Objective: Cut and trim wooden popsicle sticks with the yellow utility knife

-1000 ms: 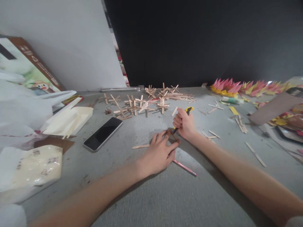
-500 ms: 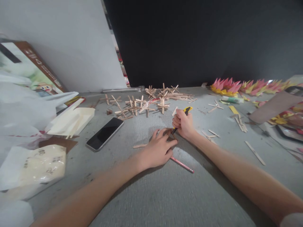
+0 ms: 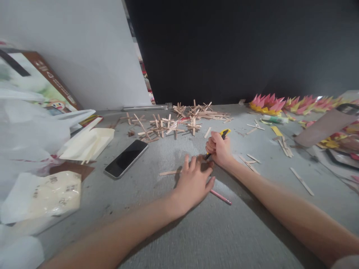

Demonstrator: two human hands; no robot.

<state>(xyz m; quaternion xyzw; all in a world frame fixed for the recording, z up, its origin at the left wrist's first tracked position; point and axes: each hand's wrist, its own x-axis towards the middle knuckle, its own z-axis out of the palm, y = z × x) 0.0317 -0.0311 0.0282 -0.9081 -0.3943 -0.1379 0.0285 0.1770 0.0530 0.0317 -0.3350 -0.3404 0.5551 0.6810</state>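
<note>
My right hand [image 3: 219, 149] is wrapped round a yellow and black utility knife [image 3: 225, 132], its lower end pointing down at the table. Just left of it, my left hand [image 3: 195, 181] lies palm down with fingers spread. Something small and brown shows between the left fingertips and the knife, mostly hidden by the fingers. A wooden craft stick [image 3: 169, 173] sticks out to the left of this hand. From under its thumb side runs a pink pencil [image 3: 221, 197], partly covered.
Crossed craft sticks [image 3: 176, 125] are heaped at the back. A phone [image 3: 126, 158], a cream food tray [image 3: 97, 144] and plastic bags [image 3: 33, 130] lie left. Loose sticks [image 3: 301, 181], a glue tube [image 3: 275, 118], a grey-brown cylinder [image 3: 322, 129] and pink-yellow paper flowers [image 3: 267, 104] are right.
My left hand has shifted slightly right, its fingers more stretched, covering more of the pencil. My right hand keeps its grip on the utility knife, barely moved. The view has shifted a little.
</note>
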